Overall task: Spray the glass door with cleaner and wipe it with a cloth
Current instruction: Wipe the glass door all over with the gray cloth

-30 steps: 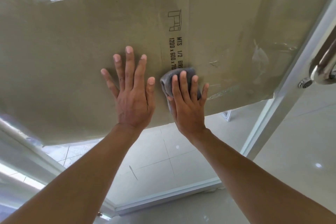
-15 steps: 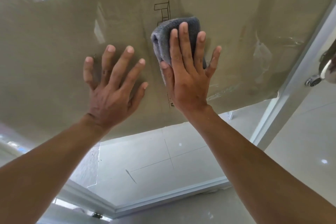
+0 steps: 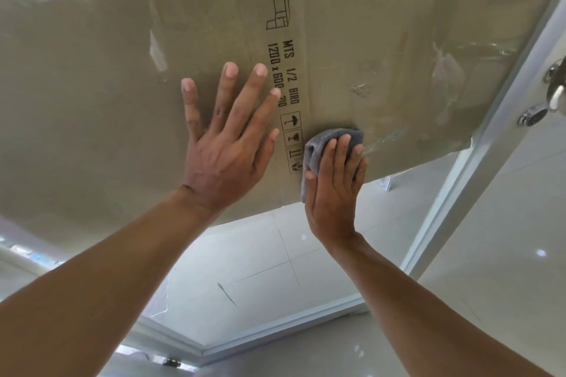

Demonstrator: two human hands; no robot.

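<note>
The glass door fills the view, with a brown cardboard box showing through it. My left hand lies flat on the glass, fingers spread, holding nothing. To its right, my right hand presses a folded grey cloth against the glass near the box's lower edge. The cloth's top and left side stick out past my fingers. No spray bottle is in view.
The door's white frame runs diagonally at the right, with a chrome handle beside it. A white bottom rail crosses below my arms. Glossy white floor tiles lie beyond.
My right hand has slid the cloth down the glass, from beside the printed drawing to the box's lower edge. My left hand stays flat on the glass.
</note>
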